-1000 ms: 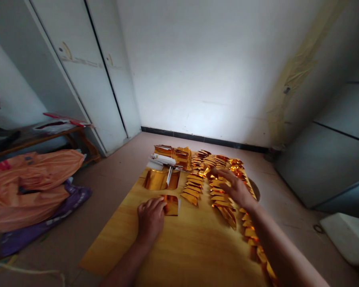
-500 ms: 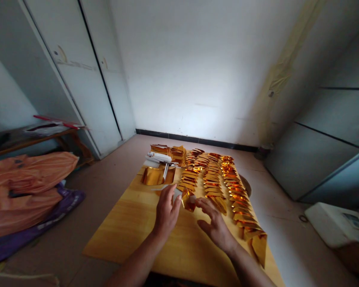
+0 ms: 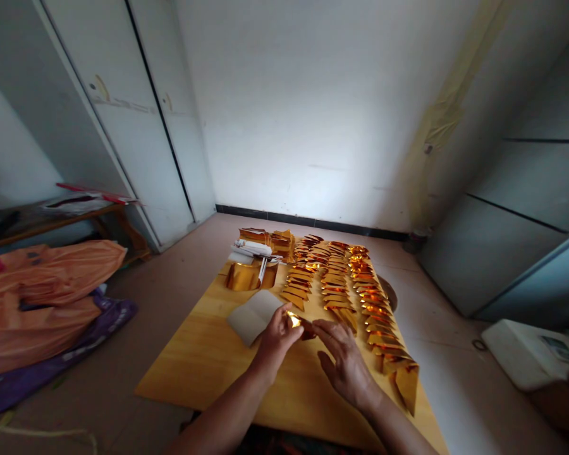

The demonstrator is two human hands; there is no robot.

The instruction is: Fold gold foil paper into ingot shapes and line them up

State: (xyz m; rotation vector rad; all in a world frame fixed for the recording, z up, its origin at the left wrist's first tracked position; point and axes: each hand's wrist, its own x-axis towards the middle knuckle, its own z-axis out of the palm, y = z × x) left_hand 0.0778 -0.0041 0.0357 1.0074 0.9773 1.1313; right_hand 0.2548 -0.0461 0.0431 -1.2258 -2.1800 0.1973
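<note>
Above the near middle of the table, a small folded piece of gold foil paper (image 3: pixel 294 320) is pinched between the thumb and fingers of my left hand (image 3: pixel 275 338). My right hand (image 3: pixel 344 363) has its fingers stretched out, their tips touching the right end of that piece, and its thumb stands apart below. Just left of my left hand lies a creased white sheet (image 3: pixel 251 319), partly covered by the hand. Beyond my hands, folded gold foil pieces (image 3: pixel 337 278) stand in overlapping rows, and the right row (image 3: pixel 379 316) runs towards the near edge.
The wooden table (image 3: pixel 194 354) also bears a curved gold sheet (image 3: pixel 244 277), white paper strips (image 3: pixel 253 248) and gold stacks (image 3: pixel 256 236) at the far left. Orange and purple bags (image 3: pixel 42 303) lie on the left. A white box (image 3: pixel 526 354) stands on the right.
My left hand has moved slightly right and closed on the gold foil piece, which is now raised and turned. The white sheet now shows more fully at left. My right fingertips have come onto the piece.
</note>
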